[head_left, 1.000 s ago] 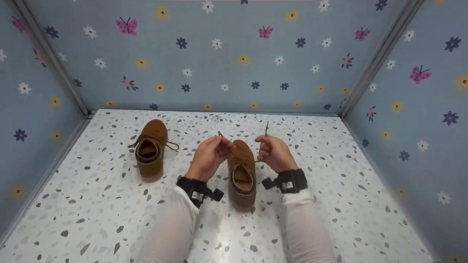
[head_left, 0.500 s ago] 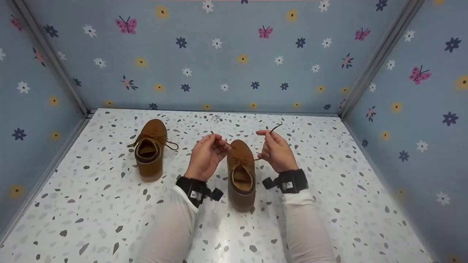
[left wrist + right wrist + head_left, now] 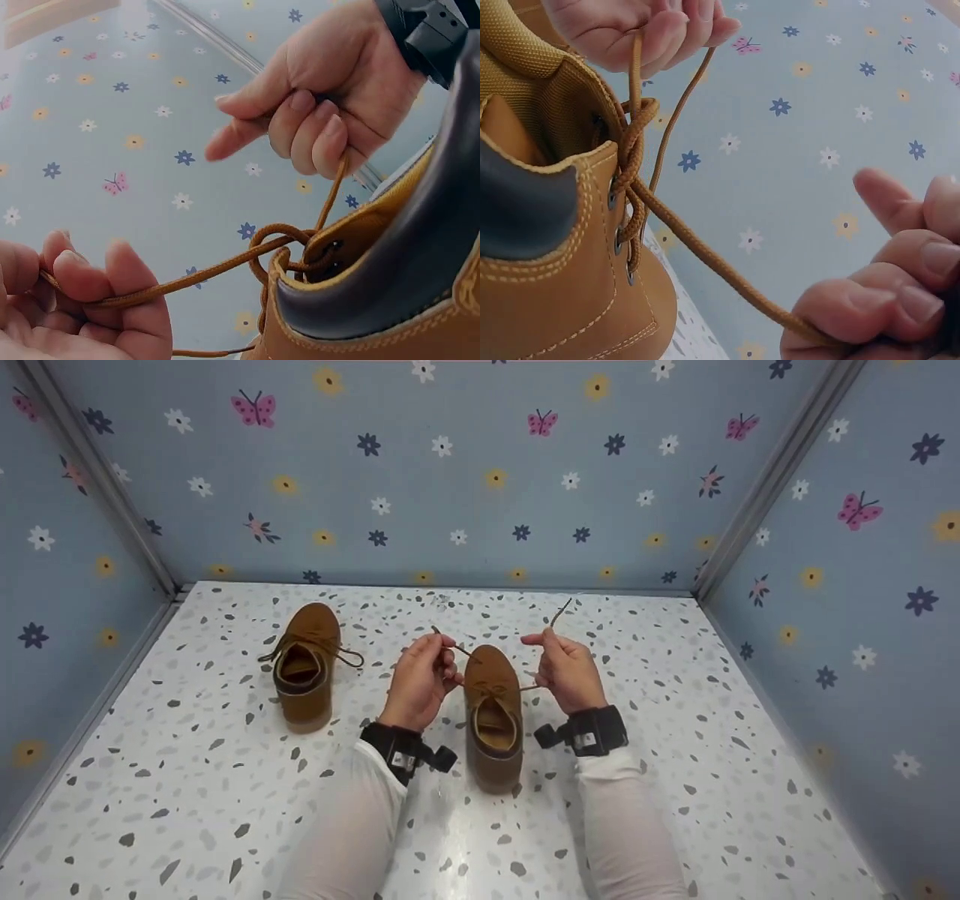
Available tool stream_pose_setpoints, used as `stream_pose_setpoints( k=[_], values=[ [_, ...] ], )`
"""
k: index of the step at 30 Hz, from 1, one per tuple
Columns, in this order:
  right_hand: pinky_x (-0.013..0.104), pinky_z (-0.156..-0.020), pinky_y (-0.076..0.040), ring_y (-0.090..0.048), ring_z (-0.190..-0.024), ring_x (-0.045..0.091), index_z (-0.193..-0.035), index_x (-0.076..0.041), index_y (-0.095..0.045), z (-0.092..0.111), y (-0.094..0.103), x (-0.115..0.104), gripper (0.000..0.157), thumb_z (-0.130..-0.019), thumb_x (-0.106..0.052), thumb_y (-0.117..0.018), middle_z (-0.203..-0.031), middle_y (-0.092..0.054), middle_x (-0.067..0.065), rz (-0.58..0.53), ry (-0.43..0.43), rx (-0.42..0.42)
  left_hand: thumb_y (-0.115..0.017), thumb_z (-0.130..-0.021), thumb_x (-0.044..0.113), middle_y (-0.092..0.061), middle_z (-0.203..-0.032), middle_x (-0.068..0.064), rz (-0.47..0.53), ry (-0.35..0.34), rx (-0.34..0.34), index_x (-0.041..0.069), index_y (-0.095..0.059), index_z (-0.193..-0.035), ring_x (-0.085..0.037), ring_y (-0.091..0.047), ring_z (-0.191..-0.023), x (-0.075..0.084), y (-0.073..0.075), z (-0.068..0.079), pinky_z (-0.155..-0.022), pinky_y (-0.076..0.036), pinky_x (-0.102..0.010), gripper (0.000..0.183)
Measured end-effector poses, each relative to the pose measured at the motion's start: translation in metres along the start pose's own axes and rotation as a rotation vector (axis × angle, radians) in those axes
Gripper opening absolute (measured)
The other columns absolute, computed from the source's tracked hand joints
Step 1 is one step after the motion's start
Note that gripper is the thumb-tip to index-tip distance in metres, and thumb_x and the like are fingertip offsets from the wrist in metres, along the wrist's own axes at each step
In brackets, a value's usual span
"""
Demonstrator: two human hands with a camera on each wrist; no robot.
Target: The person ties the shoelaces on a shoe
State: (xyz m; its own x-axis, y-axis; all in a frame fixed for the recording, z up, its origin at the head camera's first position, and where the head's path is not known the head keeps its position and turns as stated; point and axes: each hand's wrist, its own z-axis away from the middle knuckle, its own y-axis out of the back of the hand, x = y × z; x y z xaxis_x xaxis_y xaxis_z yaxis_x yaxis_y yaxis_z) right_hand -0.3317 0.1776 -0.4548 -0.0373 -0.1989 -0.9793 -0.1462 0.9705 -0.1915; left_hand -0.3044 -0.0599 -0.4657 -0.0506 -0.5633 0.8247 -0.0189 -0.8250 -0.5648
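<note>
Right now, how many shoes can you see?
2. One shoe stands between the left hand and the right hand; the other shoe stands farther left, beyond the left hand. No others show.

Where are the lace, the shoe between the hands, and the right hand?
Lace (image 3: 727, 274): right wrist view, a straight stretch.
Shoe (image 3: 495, 721): head view, inside its opening.
Right hand (image 3: 572, 673): head view, its middle.

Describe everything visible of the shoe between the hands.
The shoe is brown, leather-looking, with pale stitching, a dark padded collar, yellowish textured lining and metal-rimmed eyelets. It stands upright on the white speckled surface, toe pointing away in the head view. Its brown cord-like lace is crossed at the top with no bow; the left hand holds one strand, the right hand the other, both fairly straight.
</note>
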Motion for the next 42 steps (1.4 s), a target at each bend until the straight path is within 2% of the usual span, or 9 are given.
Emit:
stream_pose_setpoints(
  k=[3,6,11,17,21,25,34,42],
  values=[
    [0.024,-0.049,-0.032,-0.026,-0.046,0.008,-0.091,-0.005,-0.073,-0.001,0.002,0.000,0.046,-0.111,-0.038,-0.048,-0.051,-0.032,-0.007,-0.030,-0.013,0.037,-0.042,-0.114,0.027,-0.051,-0.082,0.000,-0.039,0.009,0.019,0.008,-0.061,-0.106,-0.013,-0.046,-0.069,0.000,0.000,-0.001,-0.064,-0.046,-0.027,0.027],
    [0.024,-0.047,-0.028,-0.026,-0.045,0.008,-0.076,-0.008,-0.064,-0.001,0.006,-0.002,0.052,-0.111,-0.043,-0.046,-0.051,-0.033,-0.008,-0.068,-0.023,0.076,-0.043,-0.114,0.026,-0.051,-0.082,0.001,-0.074,0.014,0.035,0.009,-0.061,-0.106,-0.013,-0.044,-0.068,0.000,0.001,-0.003,-0.063,-0.044,-0.026,0.026],
    [0.024,-0.045,-0.022,-0.023,-0.044,0.006,-0.069,-0.013,-0.048,0.001,0.013,-0.007,0.054,-0.111,-0.046,-0.043,-0.052,-0.030,-0.010,-0.125,-0.017,0.108,-0.045,-0.113,0.024,-0.049,-0.080,0.001,-0.122,-0.014,0.028,0.005,-0.061,-0.107,-0.013,-0.042,-0.067,0.001,0.000,-0.002,-0.061,-0.041,-0.026,0.026],
    [0.025,-0.042,-0.016,-0.018,-0.043,0.005,-0.062,-0.019,-0.034,0.003,0.023,-0.013,0.058,-0.113,-0.046,-0.036,-0.052,-0.025,-0.012,-0.159,-0.041,0.132,-0.045,-0.113,0.023,-0.048,-0.079,0.001,-0.167,-0.039,-0.014,0.006,-0.063,-0.105,-0.013,-0.041,-0.066,0.003,0.000,0.000,-0.061,-0.041,-0.027,0.026],
    [0.025,-0.041,-0.014,-0.018,-0.043,0.005,-0.060,-0.021,-0.033,0.003,0.029,-0.016,0.054,-0.112,-0.037,-0.034,-0.051,-0.024,-0.013,-0.195,-0.049,0.143,-0.046,-0.113,0.023,-0.049,-0.078,0.001,-0.204,-0.041,-0.032,0.006,-0.065,-0.104,-0.013,-0.041,-0.065,0.005,0.003,0.000,-0.062,-0.042,-0.026,0.027],
    [0.025,-0.040,-0.015,-0.020,-0.043,0.005,-0.062,-0.021,-0.034,0.002,0.035,-0.016,0.046,-0.107,-0.027,-0.036,-0.051,-0.027,-0.013,-0.208,-0.062,0.183,-0.047,-0.113,0.022,-0.048,-0.077,0.001,-0.239,-0.034,-0.051,0.002,-0.065,-0.107,-0.012,-0.041,-0.064,0.007,0.006,-0.001,-0.060,-0.041,-0.026,0.028],
    [0.025,-0.041,-0.019,-0.023,-0.044,0.007,-0.062,-0.021,-0.034,0.000,0.050,-0.010,0.048,-0.109,-0.029,-0.040,-0.052,-0.028,-0.012,-0.152,-0.123,0.217,-0.049,-0.112,0.024,-0.042,-0.069,0.003,-0.265,0.010,-0.061,0.006,-0.067,-0.102,-0.011,-0.033,-0.059,0.012,0.013,0.000,-0.057,-0.035,-0.025,0.027],
    [0.026,-0.042,-0.021,-0.026,-0.046,0.008,-0.061,-0.020,-0.035,-0.002,0.062,-0.003,0.049,-0.109,-0.029,-0.041,-0.053,-0.028,-0.011,-0.094,-0.172,0.248,-0.049,-0.112,0.023,-0.040,-0.066,0.004,-0.317,0.064,-0.086,0.005,-0.065,-0.099,-0.008,-0.028,-0.053,0.014,0.019,0.000,-0.053,-0.032,-0.023,0.027]
  ],
)
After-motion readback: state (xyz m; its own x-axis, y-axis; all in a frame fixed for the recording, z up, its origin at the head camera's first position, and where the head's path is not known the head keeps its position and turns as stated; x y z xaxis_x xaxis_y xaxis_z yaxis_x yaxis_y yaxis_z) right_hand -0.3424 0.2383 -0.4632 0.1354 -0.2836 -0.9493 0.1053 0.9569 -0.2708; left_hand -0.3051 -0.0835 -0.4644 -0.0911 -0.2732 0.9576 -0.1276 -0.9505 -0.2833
